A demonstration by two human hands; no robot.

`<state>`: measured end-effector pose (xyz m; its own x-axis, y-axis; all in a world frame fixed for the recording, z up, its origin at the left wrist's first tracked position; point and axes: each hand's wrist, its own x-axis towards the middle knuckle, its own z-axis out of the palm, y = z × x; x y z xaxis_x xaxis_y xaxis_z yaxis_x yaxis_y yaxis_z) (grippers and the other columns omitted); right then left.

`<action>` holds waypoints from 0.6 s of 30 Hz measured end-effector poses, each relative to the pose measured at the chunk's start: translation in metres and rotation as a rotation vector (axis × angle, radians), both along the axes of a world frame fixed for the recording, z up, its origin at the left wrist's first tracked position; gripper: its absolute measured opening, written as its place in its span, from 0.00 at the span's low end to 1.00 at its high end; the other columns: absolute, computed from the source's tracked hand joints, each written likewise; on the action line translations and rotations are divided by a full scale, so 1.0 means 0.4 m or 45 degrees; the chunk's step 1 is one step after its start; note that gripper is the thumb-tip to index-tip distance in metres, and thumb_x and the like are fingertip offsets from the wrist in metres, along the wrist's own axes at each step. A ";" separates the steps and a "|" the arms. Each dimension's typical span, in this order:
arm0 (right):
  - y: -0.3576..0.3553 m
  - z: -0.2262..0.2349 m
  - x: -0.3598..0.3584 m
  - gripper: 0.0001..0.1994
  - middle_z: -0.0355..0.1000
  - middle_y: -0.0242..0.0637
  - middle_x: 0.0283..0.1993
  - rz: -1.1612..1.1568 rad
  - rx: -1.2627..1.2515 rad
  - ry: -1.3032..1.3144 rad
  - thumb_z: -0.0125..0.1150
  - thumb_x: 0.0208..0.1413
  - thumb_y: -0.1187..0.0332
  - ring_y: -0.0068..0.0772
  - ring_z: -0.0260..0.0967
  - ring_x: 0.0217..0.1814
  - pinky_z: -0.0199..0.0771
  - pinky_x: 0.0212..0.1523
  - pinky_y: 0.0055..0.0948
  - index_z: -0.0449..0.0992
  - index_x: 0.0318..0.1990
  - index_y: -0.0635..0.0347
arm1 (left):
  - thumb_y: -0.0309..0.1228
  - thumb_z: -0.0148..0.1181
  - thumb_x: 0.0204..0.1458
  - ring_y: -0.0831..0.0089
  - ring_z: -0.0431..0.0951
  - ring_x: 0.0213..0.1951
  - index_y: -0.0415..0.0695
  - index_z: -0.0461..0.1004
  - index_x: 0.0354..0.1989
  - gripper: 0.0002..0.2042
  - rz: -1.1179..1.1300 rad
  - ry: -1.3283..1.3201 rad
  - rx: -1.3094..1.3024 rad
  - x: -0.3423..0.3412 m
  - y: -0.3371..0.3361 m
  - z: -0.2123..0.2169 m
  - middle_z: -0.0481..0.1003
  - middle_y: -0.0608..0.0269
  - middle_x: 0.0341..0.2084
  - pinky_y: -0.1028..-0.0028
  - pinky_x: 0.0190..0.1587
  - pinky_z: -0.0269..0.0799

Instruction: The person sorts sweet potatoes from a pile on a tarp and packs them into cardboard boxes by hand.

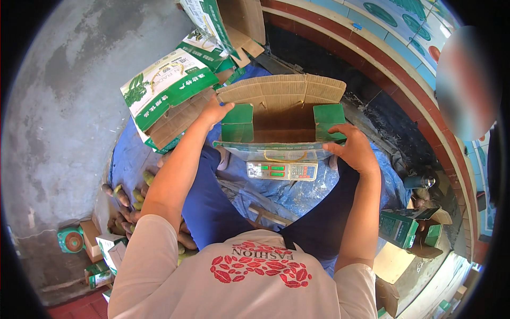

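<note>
An open cardboard box [281,114] with green-and-white printed sides sits on an electronic scale [282,170] in front of me, its flaps spread wide. My left hand [215,110] grips the box's left edge by the far left flap. My right hand [355,148] holds the right near corner, fingers on the green side flap. The inside of the box shows bare brown cardboard.
More green-and-white boxes [167,90] are stacked at the back left. Green mangoes [127,199] lie on the floor at my left. A blue tarp [308,194] covers the ground. Another open box [409,226] stands at the right, beside a red-edged tiled wall [404,74].
</note>
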<state>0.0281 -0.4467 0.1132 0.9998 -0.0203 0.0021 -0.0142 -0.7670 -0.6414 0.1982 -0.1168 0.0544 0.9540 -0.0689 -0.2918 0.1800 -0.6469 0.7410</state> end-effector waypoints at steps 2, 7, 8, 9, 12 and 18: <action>0.000 -0.021 0.001 0.15 0.74 0.45 0.38 0.020 -0.086 -0.039 0.66 0.41 0.62 0.44 0.71 0.40 0.69 0.39 0.36 0.77 0.36 0.61 | 0.41 0.61 0.47 0.60 0.69 0.51 0.42 0.54 0.60 0.34 0.030 0.179 -0.022 0.002 -0.013 0.005 0.67 0.51 0.51 0.62 0.51 0.65; 0.019 -0.007 0.013 0.10 0.74 0.44 0.30 -0.100 -0.081 0.237 0.65 0.41 0.64 0.42 0.72 0.34 0.69 0.38 0.39 0.78 0.30 0.59 | 0.42 0.58 0.50 0.62 0.71 0.46 0.44 0.57 0.58 0.29 0.028 0.345 -0.093 0.015 -0.013 0.012 0.69 0.54 0.48 0.59 0.42 0.69; 0.019 -0.016 0.015 0.10 0.74 0.43 0.29 -0.104 -0.128 0.177 0.65 0.41 0.64 0.43 0.72 0.32 0.69 0.37 0.39 0.78 0.30 0.60 | 0.43 0.56 0.52 0.62 0.71 0.46 0.43 0.58 0.57 0.27 0.020 0.328 -0.164 0.019 -0.012 0.009 0.70 0.54 0.47 0.59 0.42 0.69; 0.021 -0.021 0.017 0.10 0.74 0.43 0.28 -0.106 -0.175 0.115 0.65 0.42 0.64 0.43 0.72 0.31 0.70 0.36 0.38 0.78 0.29 0.60 | 0.44 0.53 0.54 0.62 0.72 0.46 0.42 0.59 0.56 0.26 0.015 0.308 -0.236 0.024 -0.011 0.006 0.71 0.54 0.46 0.59 0.41 0.69; 0.030 -0.014 0.023 0.09 0.74 0.41 0.31 -0.101 -0.190 0.118 0.64 0.42 0.64 0.43 0.71 0.34 0.69 0.38 0.38 0.78 0.29 0.59 | 0.44 0.49 0.56 0.61 0.70 0.48 0.40 0.58 0.58 0.26 0.100 0.254 -0.140 0.045 -0.016 -0.013 0.69 0.50 0.46 0.54 0.47 0.66; 0.046 -0.020 0.031 0.08 0.74 0.38 0.34 -0.059 -0.244 -0.096 0.63 0.43 0.65 0.41 0.69 0.41 0.68 0.42 0.38 0.78 0.30 0.57 | 0.39 0.48 0.56 0.56 0.71 0.48 0.35 0.66 0.53 0.22 0.081 0.009 -0.071 0.057 -0.008 -0.045 0.70 0.42 0.47 0.68 0.50 0.64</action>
<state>0.0405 -0.4283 0.1052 0.9947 -0.0583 0.0853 -0.0097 -0.8746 -0.4848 0.2212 -0.1201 0.0365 0.9550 -0.0244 -0.2956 0.2246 -0.5917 0.7743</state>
